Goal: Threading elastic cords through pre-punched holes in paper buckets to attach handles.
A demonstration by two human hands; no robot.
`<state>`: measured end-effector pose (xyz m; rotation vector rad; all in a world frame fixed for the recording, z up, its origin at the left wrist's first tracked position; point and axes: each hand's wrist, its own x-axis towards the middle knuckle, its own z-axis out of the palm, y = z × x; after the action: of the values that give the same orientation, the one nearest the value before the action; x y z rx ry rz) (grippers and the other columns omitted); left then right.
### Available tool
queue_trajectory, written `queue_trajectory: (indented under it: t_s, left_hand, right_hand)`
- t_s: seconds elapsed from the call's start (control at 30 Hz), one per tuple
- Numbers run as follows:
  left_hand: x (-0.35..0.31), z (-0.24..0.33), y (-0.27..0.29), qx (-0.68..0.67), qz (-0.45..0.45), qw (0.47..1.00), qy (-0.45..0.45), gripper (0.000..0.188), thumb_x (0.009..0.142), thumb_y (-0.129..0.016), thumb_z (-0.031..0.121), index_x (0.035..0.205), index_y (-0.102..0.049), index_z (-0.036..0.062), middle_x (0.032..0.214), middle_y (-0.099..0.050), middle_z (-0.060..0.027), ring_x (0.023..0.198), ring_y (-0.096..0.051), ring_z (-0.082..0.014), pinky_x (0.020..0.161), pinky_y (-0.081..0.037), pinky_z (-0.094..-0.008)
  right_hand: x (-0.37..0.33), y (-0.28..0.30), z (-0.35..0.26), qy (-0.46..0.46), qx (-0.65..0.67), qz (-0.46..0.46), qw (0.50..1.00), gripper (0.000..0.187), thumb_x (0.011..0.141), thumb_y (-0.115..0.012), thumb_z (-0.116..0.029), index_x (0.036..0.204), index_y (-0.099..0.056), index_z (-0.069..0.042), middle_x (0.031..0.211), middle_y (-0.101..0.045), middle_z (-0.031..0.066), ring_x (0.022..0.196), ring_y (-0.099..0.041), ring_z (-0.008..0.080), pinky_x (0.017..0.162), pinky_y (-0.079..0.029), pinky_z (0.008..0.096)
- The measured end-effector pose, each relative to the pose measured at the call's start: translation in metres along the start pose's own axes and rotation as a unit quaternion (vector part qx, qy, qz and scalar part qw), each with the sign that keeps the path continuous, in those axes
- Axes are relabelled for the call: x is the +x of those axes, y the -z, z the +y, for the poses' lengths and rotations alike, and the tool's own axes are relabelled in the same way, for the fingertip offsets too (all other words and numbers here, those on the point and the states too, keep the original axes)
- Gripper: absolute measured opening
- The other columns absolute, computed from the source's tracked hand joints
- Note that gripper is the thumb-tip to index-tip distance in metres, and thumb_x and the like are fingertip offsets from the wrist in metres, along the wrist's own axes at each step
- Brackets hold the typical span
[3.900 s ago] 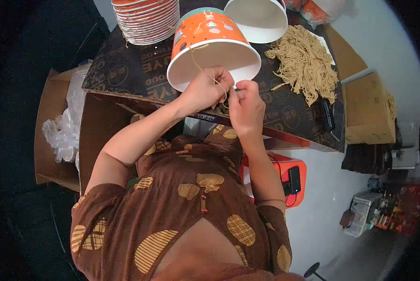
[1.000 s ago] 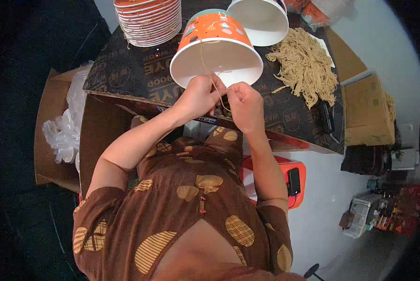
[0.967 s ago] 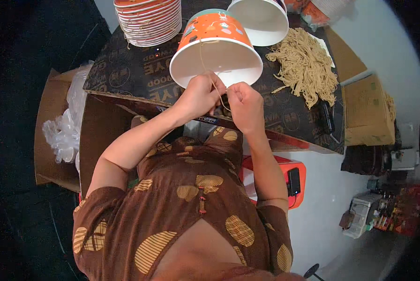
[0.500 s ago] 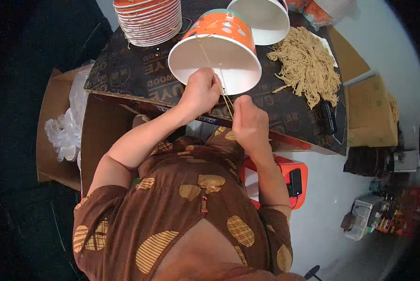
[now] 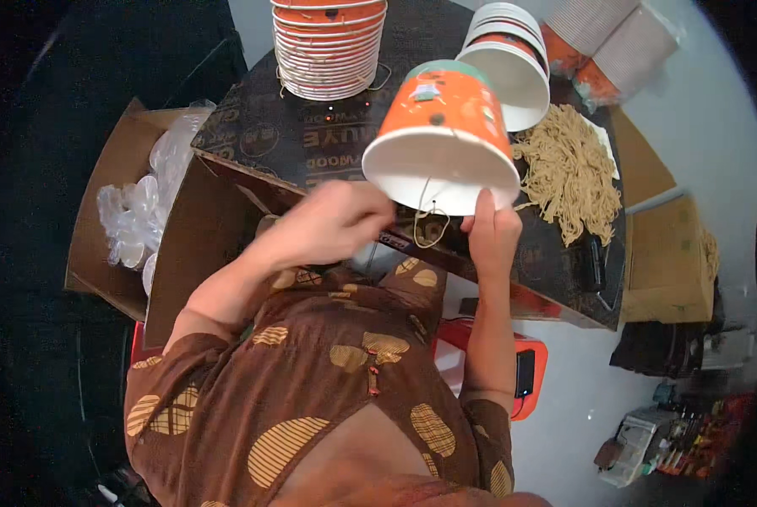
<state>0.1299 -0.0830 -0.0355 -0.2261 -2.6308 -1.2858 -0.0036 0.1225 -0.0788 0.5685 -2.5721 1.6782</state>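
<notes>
An orange paper bucket [image 5: 446, 106] with a white inside and a green base lies tilted over the table's near edge, its mouth turned toward me. My right hand [image 5: 492, 232] grips its rim at the lower right, thumb on the inner wall. Thin tan string [image 5: 430, 245] passes by a small hole near the rim and hangs in a loop below it. Left of that loop, my left hand [image 5: 340, 221] is slightly blurred, its fingers curled and thumb close to the index finger. What it pinches, if anything, is hidden.
Nested orange buckets with strings [image 5: 328, 51] stand at the back left. More white-mouthed buckets [image 5: 514, 72] lie behind mine. A heap of tan strings [image 5: 569, 173] and a black object [image 5: 594, 264] are at the right. An open carton [image 5: 176, 245] with plastic-wrapped pieces is at the left.
My right hand has moved from the string to the bucket's rim. My left hand has drawn left, away from the bucket's mouth. The string, taut before, now hangs in a loose loop.
</notes>
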Motion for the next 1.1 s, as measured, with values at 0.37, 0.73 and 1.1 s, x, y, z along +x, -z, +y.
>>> queue_trajectory:
  t_s: [0.37,0.73,1.1]
  left_hand:
    - [-0.058,0.045,0.047,-0.323,0.328,0.887,0.036,0.125,0.046,-0.086,0.027,0.147,-0.017,0.0008,0.122,-0.052,-0.0143,0.114,-0.054,-0.0252,0.101,-0.04,-0.0344]
    - [-0.066,-0.01,0.155,0.062,0.612,0.786,-0.056,0.1,0.071,-0.082,0.023,0.143,-0.019,-0.0043,0.125,-0.048,-0.0218,0.109,-0.055,-0.0276,0.091,-0.048,-0.0372]
    - [0.124,0.029,0.247,0.134,0.577,0.772,-0.231,0.111,0.066,-0.086,0.034,0.145,-0.017,0.0001,0.127,-0.045,-0.0215,0.11,-0.053,-0.0278,0.092,-0.047,-0.0382]
  right_hand:
    - [-0.066,-0.033,-0.044,0.382,-0.193,-0.059,0.902,0.051,0.073,-0.064,-0.014,0.121,-0.053,0.001,0.072,-0.058,0.0141,0.064,-0.061,0.031,0.054,-0.048,0.0415]
    - [-0.027,0.025,-0.003,0.288,-0.118,0.011,0.95,0.037,0.091,-0.058,-0.022,0.12,-0.056,0.0,0.095,-0.065,0.0159,0.078,-0.064,0.0309,0.068,-0.052,0.0363]
    - [-0.007,0.063,0.068,0.121,-0.092,0.091,0.984,0.029,0.098,-0.046,-0.019,0.102,-0.064,0.003,0.074,-0.062,0.0047,0.06,-0.052,0.0101,0.057,-0.043,0.0253]
